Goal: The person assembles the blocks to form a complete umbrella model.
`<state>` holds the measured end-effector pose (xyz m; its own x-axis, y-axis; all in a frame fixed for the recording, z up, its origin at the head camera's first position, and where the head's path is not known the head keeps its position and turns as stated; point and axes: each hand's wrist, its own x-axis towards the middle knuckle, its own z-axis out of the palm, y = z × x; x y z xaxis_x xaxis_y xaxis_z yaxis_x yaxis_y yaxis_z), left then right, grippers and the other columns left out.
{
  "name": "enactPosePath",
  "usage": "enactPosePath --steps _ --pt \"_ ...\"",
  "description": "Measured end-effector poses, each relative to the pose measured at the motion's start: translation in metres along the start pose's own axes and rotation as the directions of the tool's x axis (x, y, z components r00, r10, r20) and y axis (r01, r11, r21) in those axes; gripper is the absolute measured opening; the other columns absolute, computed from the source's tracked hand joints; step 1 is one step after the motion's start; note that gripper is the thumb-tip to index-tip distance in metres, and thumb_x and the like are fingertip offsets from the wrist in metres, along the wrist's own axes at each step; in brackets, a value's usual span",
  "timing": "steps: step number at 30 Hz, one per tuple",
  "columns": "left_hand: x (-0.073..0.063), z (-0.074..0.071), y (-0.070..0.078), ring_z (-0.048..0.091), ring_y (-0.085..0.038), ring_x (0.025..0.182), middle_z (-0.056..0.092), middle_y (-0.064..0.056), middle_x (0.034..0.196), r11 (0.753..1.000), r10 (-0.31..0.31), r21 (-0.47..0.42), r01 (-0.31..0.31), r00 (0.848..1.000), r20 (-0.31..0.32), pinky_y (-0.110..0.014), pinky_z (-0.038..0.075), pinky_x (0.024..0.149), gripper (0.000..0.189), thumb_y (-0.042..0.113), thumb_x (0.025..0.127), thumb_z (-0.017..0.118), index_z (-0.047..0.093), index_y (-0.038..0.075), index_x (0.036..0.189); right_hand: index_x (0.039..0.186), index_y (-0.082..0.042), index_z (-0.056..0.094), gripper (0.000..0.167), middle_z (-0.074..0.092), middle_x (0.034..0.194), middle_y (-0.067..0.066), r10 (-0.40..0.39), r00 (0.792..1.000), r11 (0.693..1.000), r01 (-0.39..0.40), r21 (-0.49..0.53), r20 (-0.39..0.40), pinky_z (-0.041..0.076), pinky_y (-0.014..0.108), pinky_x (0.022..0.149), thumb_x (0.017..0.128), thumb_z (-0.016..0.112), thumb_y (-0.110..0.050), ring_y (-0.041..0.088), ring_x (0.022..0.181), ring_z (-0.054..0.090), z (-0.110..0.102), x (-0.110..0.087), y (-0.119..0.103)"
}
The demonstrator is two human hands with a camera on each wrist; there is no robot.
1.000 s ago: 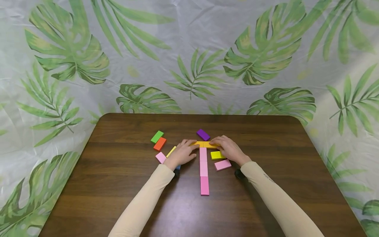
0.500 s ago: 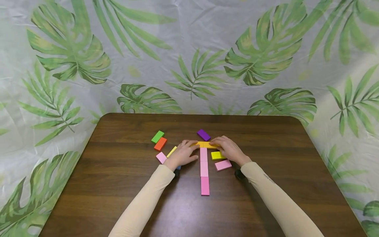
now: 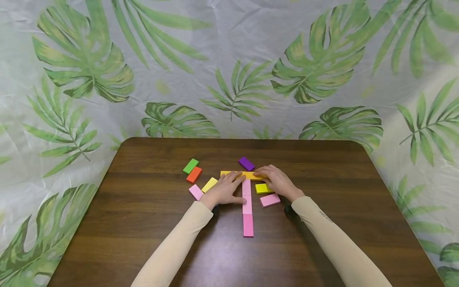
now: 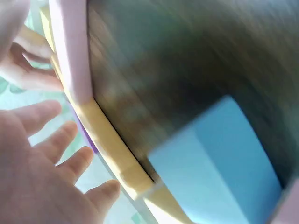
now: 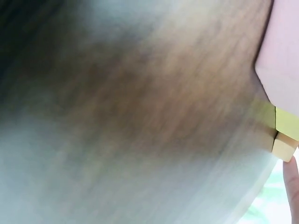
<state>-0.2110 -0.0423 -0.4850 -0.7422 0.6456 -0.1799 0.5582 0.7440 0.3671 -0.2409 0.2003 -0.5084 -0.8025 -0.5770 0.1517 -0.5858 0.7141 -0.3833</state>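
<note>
In the head view my left hand (image 3: 226, 189) is spread over a row of orange-yellow blocks (image 3: 226, 173), its thumb across a column of pink blocks (image 3: 248, 225). The left wrist view shows relaxed fingers alongside the row, holding nothing. My right hand (image 3: 277, 179) holds the row's right end, an orange block (image 3: 250, 175). A fingertip (image 5: 290, 170) meets that block's end in the right wrist view; the thumb is hidden there. The pink column runs from the row's middle toward the person, making a T. A blue block (image 4: 215, 158) lies under the left wrist.
Loose blocks lie about: green (image 3: 191, 166), orange-red (image 3: 194, 174), pale pink (image 3: 195, 191) and pale yellow (image 3: 209, 184) at left; purple (image 3: 246, 164) behind the row; bright yellow (image 3: 263, 188) and pink (image 3: 270, 200) at right. They rest on a brown wooden table (image 3: 143, 223).
My left hand has let go of the row's left end and moved right and slightly nearer, uncovering that end and more of the pale yellow block. The right hand stays in place.
</note>
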Motion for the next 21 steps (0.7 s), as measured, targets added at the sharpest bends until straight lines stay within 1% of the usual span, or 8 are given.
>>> enactPosePath --steps 2,5,8,12,15,21 --pt "-0.001 0.001 0.004 0.01 -0.033 0.144 0.014 -0.01 0.158 1.0 0.018 -0.005 -0.018 1.0 0.024 -0.056 0.01 0.111 0.09 0.056 0.084 0.065 0.027 0.011 0.152 0.117 -0.006 0.068 0.029 0.064 0.118 0.007 -0.004 1.0 1.0 0.004 0.001 -0.003 0.045 0.041 0.093 0.089 0.063 0.001 0.024 0.103 0.054 0.0 0.0 0.0" --pt "-0.002 0.002 0.01 0.003 -0.032 0.145 0.007 -0.008 0.16 1.0 0.027 0.013 -0.028 0.998 0.057 -0.057 0.006 0.111 0.096 0.059 0.081 0.066 0.021 0.014 0.154 0.117 -0.006 0.068 0.029 0.064 0.119 0.008 -0.007 1.0 1.0 0.007 0.001 -0.004 0.045 0.042 0.093 0.089 0.063 0.001 0.024 0.103 0.054 0.0 0.0 0.0" --pt "-0.002 0.004 0.015 0.002 -0.031 0.145 0.006 -0.007 0.16 1.0 0.02 0.022 -0.022 0.997 0.081 -0.056 0.004 0.112 0.1 0.059 0.079 0.068 0.019 0.014 0.154 0.117 -0.006 0.068 0.029 0.063 0.119 0.008 -0.011 1.0 1.0 0.011 0.002 -0.001 0.045 0.042 0.094 0.09 0.063 0.0 0.025 0.104 0.054 -0.001 0.0 -0.001" --pt "-0.003 0.006 0.018 0.001 -0.031 0.145 0.004 -0.009 0.16 1.0 0.005 0.028 -0.008 0.994 0.108 -0.055 0.005 0.112 0.102 0.06 0.078 0.068 0.018 0.014 0.154 0.117 -0.006 0.068 0.029 0.063 0.12 0.008 -0.007 1.0 1.0 0.007 0.004 0.001 0.043 0.043 0.096 0.09 0.063 0.0 0.025 0.106 0.054 0.001 0.001 0.001" --pt "-0.003 0.008 0.019 0.001 -0.032 0.145 0.004 -0.01 0.16 0.999 0.001 0.038 -0.006 0.994 0.107 -0.056 0.005 0.112 0.103 0.061 0.078 0.068 0.019 0.013 0.154 0.117 -0.006 0.068 0.029 0.063 0.12 0.008 -0.005 1.0 1.0 0.005 0.003 -0.002 0.043 0.043 0.096 0.09 0.063 0.0 0.025 0.107 0.054 0.002 0.001 0.002" --pt "-0.002 0.012 0.021 0.004 -0.03 0.145 0.005 -0.008 0.16 0.996 -0.013 0.089 0.005 0.996 0.092 -0.056 0.003 0.112 0.106 0.065 0.074 0.068 0.019 0.014 0.154 0.119 -0.007 0.068 0.032 0.063 0.121 0.008 0.005 1.0 1.0 -0.005 0.009 0.005 0.043 0.044 0.096 0.089 0.062 0.002 0.025 0.107 0.054 0.001 0.0 0.003"
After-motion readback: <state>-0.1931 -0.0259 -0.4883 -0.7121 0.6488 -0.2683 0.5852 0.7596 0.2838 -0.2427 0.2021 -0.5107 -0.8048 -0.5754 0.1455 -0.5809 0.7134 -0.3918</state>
